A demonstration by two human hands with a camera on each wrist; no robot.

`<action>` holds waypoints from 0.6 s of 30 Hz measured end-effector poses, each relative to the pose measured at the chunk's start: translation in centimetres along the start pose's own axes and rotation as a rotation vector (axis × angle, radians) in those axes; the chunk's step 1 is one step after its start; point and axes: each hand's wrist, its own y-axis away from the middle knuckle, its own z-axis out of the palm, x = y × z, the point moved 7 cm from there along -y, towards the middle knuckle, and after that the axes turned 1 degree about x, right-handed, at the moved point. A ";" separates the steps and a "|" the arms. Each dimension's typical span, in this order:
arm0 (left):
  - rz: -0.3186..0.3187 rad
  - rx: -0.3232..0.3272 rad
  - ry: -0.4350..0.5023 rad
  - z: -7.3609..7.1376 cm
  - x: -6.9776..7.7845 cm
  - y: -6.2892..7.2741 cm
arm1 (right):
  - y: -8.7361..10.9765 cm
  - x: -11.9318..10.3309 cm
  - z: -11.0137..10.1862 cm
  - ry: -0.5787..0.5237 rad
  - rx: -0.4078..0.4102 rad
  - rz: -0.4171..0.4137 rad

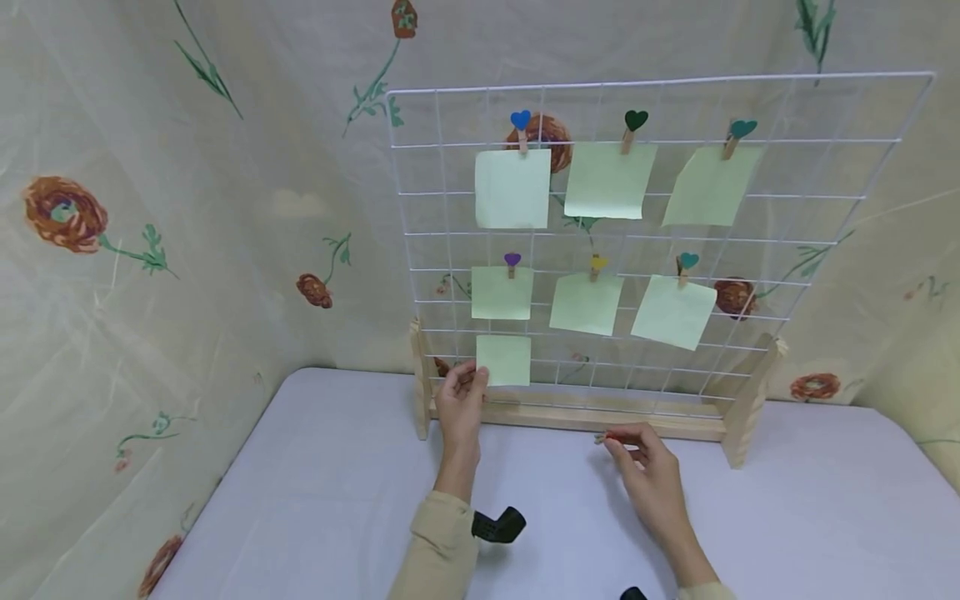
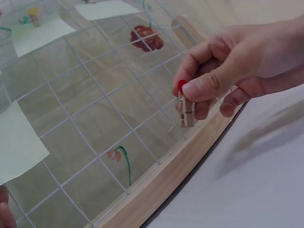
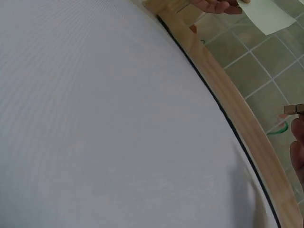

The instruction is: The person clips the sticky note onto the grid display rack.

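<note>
A pale green paper note [image 1: 506, 361] lies against the lower left of a white wire grid [image 1: 660, 82]. My left hand [image 1: 460, 412] pinches this note at its left edge. My right hand [image 1: 651, 479], lower and to the right in front of the wooden base, holds a small wooden clothespin [image 2: 187, 113] with a red top between thumb and fingers. The clothespin is apart from the grid. In the right wrist view its wooden end shows at the right edge, beside my fingertips [image 3: 298, 128]. Only a bit of the left hand shows in the left wrist view.
Several more notes hang in two rows above, such as an upper middle note [image 1: 610, 183], each under a heart-topped clothespin. The grid stands in a wooden base [image 1: 600, 419] on a white-covered table [image 1: 337, 500]. Flower-printed cloth [image 1: 225, 317] hangs behind.
</note>
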 end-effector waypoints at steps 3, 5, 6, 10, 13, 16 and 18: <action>0.009 0.000 -0.012 0.1 0.9 0.6 | -0.5 -1.8 0.4 -0.002 -0.008 -0.073; 0.014 0.005 -0.015 0.1 1.2 0.8 | -0.9 -2.3 0.7 -0.004 -0.014 -0.108; 0.017 0.006 -0.018 0.1 1.3 0.9 | -1.1 -2.3 0.8 -0.001 -0.015 -0.124; 0.023 0.007 -0.026 0.1 1.5 0.9 | -1.9 -1.9 1.4 0.010 -0.028 -0.150; 0.026 0.000 -0.034 0.2 1.5 0.9 | -2.3 -1.7 1.5 0.023 -0.041 -0.156; 0.029 -0.005 -0.041 0.2 1.6 1.0 | -2.6 -1.8 1.5 0.026 -0.056 -0.153; 0.027 -0.006 -0.041 0.3 1.6 1.0 | -2.8 -2.0 1.5 0.025 -0.056 -0.144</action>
